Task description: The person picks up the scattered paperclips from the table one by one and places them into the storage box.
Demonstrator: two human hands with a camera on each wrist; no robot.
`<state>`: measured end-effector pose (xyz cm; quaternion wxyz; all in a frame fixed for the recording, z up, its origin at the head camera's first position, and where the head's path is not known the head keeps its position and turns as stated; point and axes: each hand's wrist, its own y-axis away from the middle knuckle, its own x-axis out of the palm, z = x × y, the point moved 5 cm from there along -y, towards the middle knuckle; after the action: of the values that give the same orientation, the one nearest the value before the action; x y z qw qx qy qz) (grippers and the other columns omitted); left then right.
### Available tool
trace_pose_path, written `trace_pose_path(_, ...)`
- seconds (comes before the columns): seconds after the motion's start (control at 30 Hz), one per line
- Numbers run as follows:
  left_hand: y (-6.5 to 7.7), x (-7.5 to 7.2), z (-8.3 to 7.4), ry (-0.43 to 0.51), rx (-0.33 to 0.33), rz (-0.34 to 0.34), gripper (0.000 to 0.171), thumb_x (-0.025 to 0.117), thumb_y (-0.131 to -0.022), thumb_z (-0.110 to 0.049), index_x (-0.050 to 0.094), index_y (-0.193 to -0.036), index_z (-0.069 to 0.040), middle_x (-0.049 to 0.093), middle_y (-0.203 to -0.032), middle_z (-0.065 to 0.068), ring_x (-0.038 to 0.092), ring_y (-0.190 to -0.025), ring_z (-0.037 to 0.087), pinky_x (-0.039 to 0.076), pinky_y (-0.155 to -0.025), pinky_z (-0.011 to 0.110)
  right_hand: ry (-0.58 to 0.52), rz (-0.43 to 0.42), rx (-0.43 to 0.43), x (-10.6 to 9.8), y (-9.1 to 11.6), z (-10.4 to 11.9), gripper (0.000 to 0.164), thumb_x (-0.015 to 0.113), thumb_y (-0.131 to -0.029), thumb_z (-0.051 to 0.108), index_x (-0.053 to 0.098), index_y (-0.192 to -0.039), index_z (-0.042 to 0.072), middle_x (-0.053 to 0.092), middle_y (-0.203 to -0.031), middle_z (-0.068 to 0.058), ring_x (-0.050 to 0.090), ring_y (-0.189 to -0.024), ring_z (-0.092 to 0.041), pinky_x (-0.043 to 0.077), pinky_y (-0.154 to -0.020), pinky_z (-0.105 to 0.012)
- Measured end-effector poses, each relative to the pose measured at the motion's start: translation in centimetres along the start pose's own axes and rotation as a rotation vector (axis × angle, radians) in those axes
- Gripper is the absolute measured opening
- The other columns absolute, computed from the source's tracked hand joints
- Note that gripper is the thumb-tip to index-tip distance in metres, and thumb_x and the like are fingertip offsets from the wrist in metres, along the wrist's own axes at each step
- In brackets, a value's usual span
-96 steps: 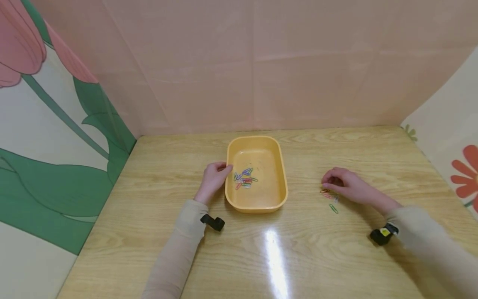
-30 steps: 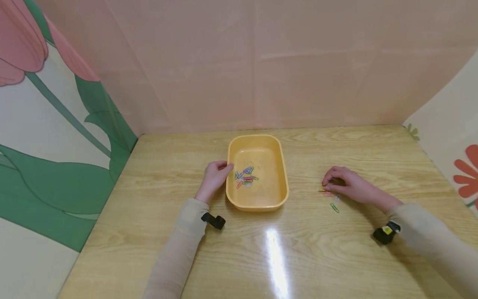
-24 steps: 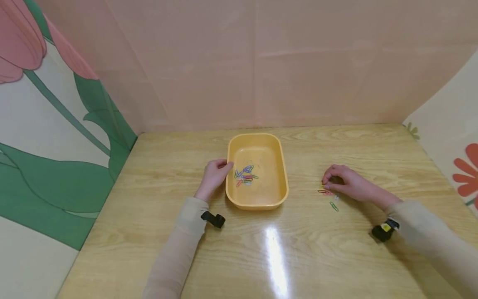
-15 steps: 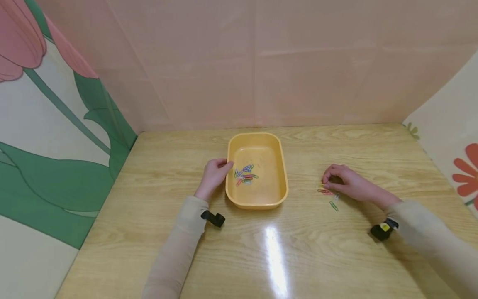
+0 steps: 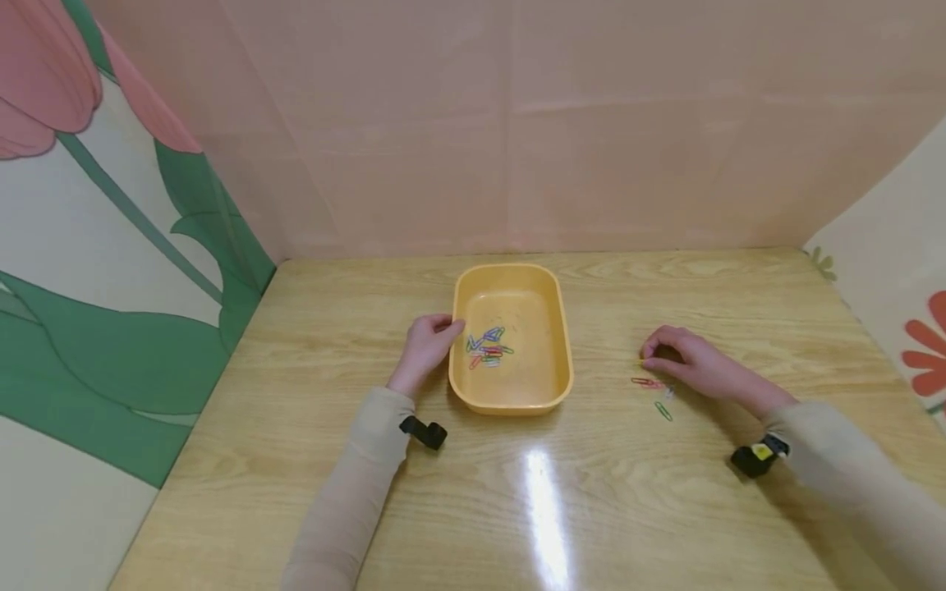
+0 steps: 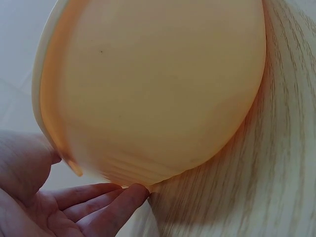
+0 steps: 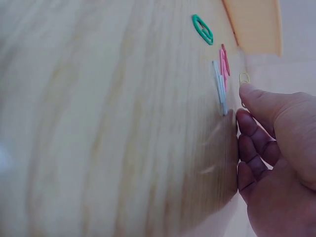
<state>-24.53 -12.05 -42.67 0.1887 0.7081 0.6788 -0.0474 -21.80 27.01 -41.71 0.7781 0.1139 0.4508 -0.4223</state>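
Observation:
My left hand (image 5: 427,349) grips the left wall of a yellow plastic tray (image 5: 517,408), thumb over the rim and fingers under the outside, as the left wrist view shows. Several coloured paper clips (image 5: 491,353) lie in a loose group on the tray's floor. To the right, my right hand (image 5: 683,361) pinches a yellow paper clip (image 7: 244,77) between thumb and curled fingers, low over the table. Close below it lie a red paper clip (image 5: 643,381), a pink paper clip (image 7: 222,61), a pale clip (image 7: 219,86) and a green paper clip (image 5: 663,410).
The wood-grain table (image 5: 606,501) carries a bright light reflection near its front. A pink cloth wall (image 5: 510,131) rises at the back. Flower-printed panels (image 5: 111,361) stand at the left and right sides.
My right hand has drawn the yellow clip out of the small pile and slightly away from it. The left hand stays on the tray's rim, and the clips inside have not moved.

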Motion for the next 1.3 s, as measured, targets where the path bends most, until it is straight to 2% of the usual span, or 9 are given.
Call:
trace_pose_path(0.33,-0.2,0.2,-0.4,-0.005,0.006,0.004,0.036,0.059,-0.095,-0.024,0.063,-0.118,0.004,0.066,-0.108,0.016,0.063,-0.098,0.023,0.052,-0.085,0.032,-0.052,0.022,0.152,-0.7,0.0,0.0,0.007,0.062,-0.092,0.004,0.059,-0.094,0.009,0.060,-0.092,-0.001,0.054,-0.084,-0.011,0.044,-0.071,-0.016)
trace_pose_path(0.43,-0.2,0.3,-0.4,-0.005,0.014,0.007,0.036,0.059,-0.095,-0.023,0.063,-0.117,0.004,0.066,-0.108,0.017,0.063,-0.098,0.024,0.052,-0.085,0.031,-0.103,0.019,0.174,-1.0,-0.4,0.1,0.006,0.060,-0.093,0.003,0.058,-0.094,0.008,0.062,-0.092,-0.004,0.057,-0.084,-0.014,0.046,-0.070,-0.016)
trace_pose_path(0.57,-0.2,0.3,-0.4,-0.007,0.011,0.006,0.035,0.059,-0.094,-0.023,0.063,-0.117,0.004,0.066,-0.107,0.016,0.063,-0.098,0.023,0.052,-0.085,0.031,-0.245,0.042,0.165,-0.9,-1.3,0.3,0.003,0.056,-0.094,0.000,0.055,-0.096,0.002,0.066,-0.095,-0.011,0.065,-0.091,-0.020,0.051,-0.076,-0.018)
trace_pose_path(0.77,-0.2,0.3,-0.3,-0.002,0.005,0.001,0.036,0.059,-0.094,-0.023,0.063,-0.117,0.004,0.066,-0.107,0.016,0.064,-0.097,0.023,0.052,-0.085,0.031,-0.574,0.079,0.198,-0.5,-2.6,0.9,0.011,0.047,-0.098,-0.001,0.048,-0.105,-0.010,0.066,-0.102,-0.028,0.066,-0.098,-0.031,0.055,-0.080,-0.040)
trace_pose_path(0.87,-0.3,0.3,-0.1,-0.003,-0.001,-0.003,0.035,0.060,-0.094,-0.023,0.063,-0.117,0.003,0.066,-0.107,0.015,0.064,-0.097,0.023,0.052,-0.085,0.031,-0.630,0.057,0.215,-0.6,-3.3,1.5,0.021,0.048,-0.099,0.003,0.049,-0.116,-0.009,0.065,-0.106,-0.028,0.064,-0.099,-0.035,0.053,-0.082,-0.046)
trace_pose_path(1.0,-0.3,0.3,0.0,-0.003,-0.006,-0.005,0.035,0.060,-0.094,-0.023,0.064,-0.117,0.003,0.066,-0.107,0.015,0.063,-0.097,0.022,0.052,-0.085,0.031,-0.664,0.033,0.276,-0.9,-4.3,2.4,0.033,0.052,-0.098,0.011,0.052,-0.127,-0.006,0.065,-0.111,-0.023,0.062,-0.103,-0.036,0.051,-0.084,-0.048)
trace_pose_path(1.17,-0.3,0.2,0.0,0.001,-0.011,-0.006,0.035,0.060,-0.094,-0.024,0.063,-0.117,0.003,0.066,-0.107,0.015,0.064,-0.097,0.022,0.053,-0.085,0.031,-0.758,0.029,0.373,-0.9,-6.1,3.8,0.040,0.053,-0.099,0.019,0.050,-0.128,-0.009,0.062,-0.119,-0.023,0.061,-0.109,-0.032,0.048,-0.091,-0.045)
trace_pose_path(1.3,-0.2,0.2,0.1,0.006,-0.016,-0.010,0.035,0.059,-0.094,-0.023,0.063,-0.117,0.003,0.066,-0.107,0.015,0.064,-0.097,0.023,0.053,-0.084,0.031,-0.863,0.028,0.432,-0.7,-8.2,5.0,0.040,0.051,-0.100,0.017,0.049,-0.130,-0.009,0.056,-0.125,-0.026,0.058,-0.114,-0.032,0.047,-0.093,-0.043)
